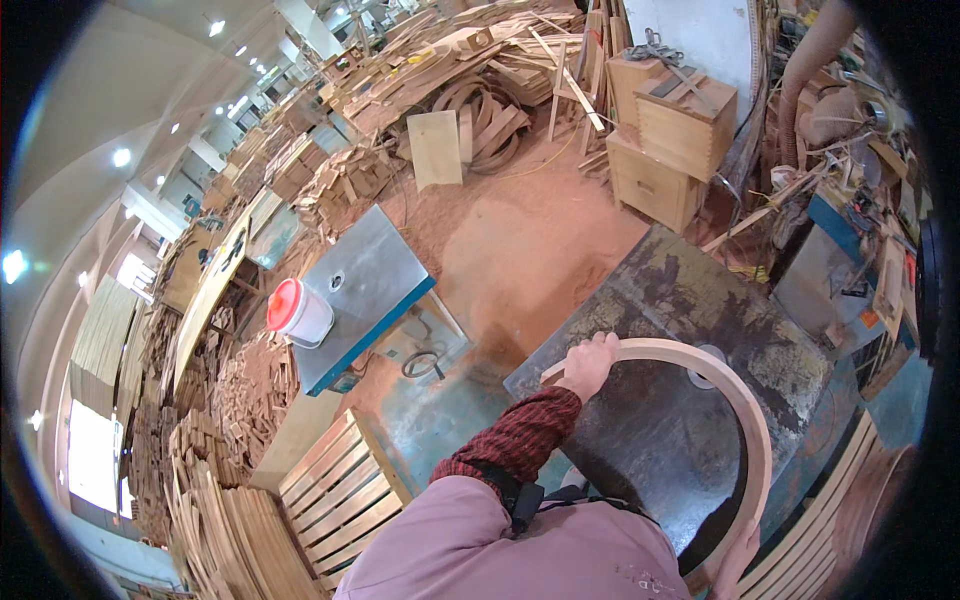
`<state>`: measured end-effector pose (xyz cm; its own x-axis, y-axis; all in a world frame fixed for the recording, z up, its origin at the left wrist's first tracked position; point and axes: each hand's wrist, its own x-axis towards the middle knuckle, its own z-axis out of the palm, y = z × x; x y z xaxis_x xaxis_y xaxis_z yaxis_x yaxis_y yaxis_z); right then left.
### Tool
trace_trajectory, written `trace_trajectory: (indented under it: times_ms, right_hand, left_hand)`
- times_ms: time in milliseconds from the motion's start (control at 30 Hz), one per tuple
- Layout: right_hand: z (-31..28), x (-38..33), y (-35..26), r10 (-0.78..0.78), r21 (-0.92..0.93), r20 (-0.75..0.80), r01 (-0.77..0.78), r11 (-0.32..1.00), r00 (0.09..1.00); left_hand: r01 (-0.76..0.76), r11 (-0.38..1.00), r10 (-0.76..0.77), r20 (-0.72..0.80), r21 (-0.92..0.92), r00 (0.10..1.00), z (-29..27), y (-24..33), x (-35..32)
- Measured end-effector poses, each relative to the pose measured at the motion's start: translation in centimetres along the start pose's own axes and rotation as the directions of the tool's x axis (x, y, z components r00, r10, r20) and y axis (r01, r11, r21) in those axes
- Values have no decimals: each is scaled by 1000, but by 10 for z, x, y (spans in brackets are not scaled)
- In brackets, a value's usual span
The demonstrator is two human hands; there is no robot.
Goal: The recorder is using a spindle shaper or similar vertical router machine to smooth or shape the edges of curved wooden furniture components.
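Note:
A curved wooden piece (pixel 752 415), shaped like a large half ring, lies over a dark, worn metal machine table (pixel 690 265). My left hand (pixel 588 365) is closed around its far left end, fingers wrapped over the top. At the near right end of the curve, my right hand (pixel 738 562) rests against the wood at the lower edge of the view. Only part of that hand shows, and its fingers are hard to make out. A round metal disc (pixel 706 368) on the table sits by the inner edge of the curve, partly covered by the wood.
To the left, a blue-edged metal table (pixel 365 265) carries a white bucket with a red lid (pixel 300 313). A slatted wooden rack (pixel 340 490) stands near my left side. Wooden boxes (pixel 655 180) and piled offcuts are beyond. Sawdust (pixel 545 230) covers the floor. Curved strips (pixel 825 520) lie at right.

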<state>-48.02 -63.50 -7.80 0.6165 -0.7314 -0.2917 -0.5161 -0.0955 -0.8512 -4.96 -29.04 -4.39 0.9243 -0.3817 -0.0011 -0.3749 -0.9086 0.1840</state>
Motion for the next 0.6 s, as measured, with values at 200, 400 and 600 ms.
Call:
trace_trajectory:
  times_ms: [200, 400, 600]
  right_hand:
    - [14, 7, -29, -89, -131, -11, 87, 988, 996]
    - [21, 17, -61, -64, -184, 77, 77, 980, 995]
    - [37, 41, -51, -85, -150, 64, 93, 984, 994]
  left_hand:
    - [22, 1000, -22, 13, -8, 1000, -6, -21, -6]
    - [4, 1000, -2, -91, 12, 996, -4, -41, -18]
    - [69, 997, -67, -55, 18, 996, -10, -55, -21]
